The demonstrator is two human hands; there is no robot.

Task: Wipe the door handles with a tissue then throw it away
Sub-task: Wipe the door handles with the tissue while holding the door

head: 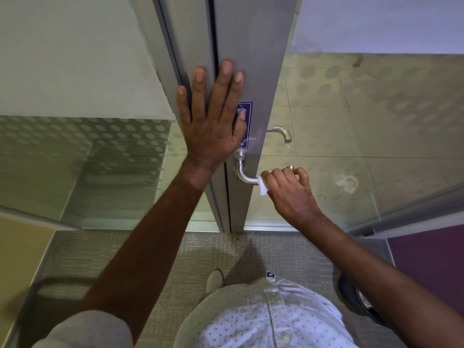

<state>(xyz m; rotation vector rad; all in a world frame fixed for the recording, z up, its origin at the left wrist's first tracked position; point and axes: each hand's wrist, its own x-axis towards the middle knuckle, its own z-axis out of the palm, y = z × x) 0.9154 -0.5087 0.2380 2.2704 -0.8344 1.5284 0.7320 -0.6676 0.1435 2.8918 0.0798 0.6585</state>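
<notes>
Right hand (291, 194) wrapped round near door handle (244, 175), tissue (263, 186) pinched inside — left hand (213, 114) spread flat on door frame (246, 59).

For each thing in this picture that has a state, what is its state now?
Left hand: open, flat against the grey metal door frame.
Right hand: closed around the white tissue.
White tissue: wrapped on the near curved steel door handle.
Far steel door handle, behind the glass: untouched.
Glass door: shut or ajar, cannot tell.
</notes>
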